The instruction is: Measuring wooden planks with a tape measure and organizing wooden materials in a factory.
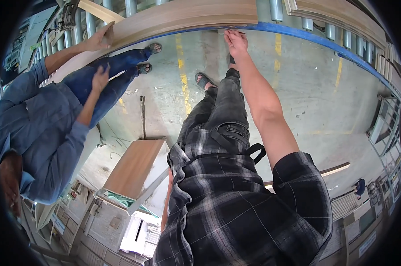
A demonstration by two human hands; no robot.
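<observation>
Across cylindrical grey metal rollers (276, 9), a long brown wood-grained panel (187, 17) was laid, presumably for rolling support, the bare right hand (237, 43) held at its near edge, fingers bunched, grip unclear, left hand hidden.

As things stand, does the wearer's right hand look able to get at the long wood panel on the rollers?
Probably yes: the right hand is close to the near edge of the wood panel, by the blue rail, and nothing visible blocks it. Contact is unclear.
</observation>
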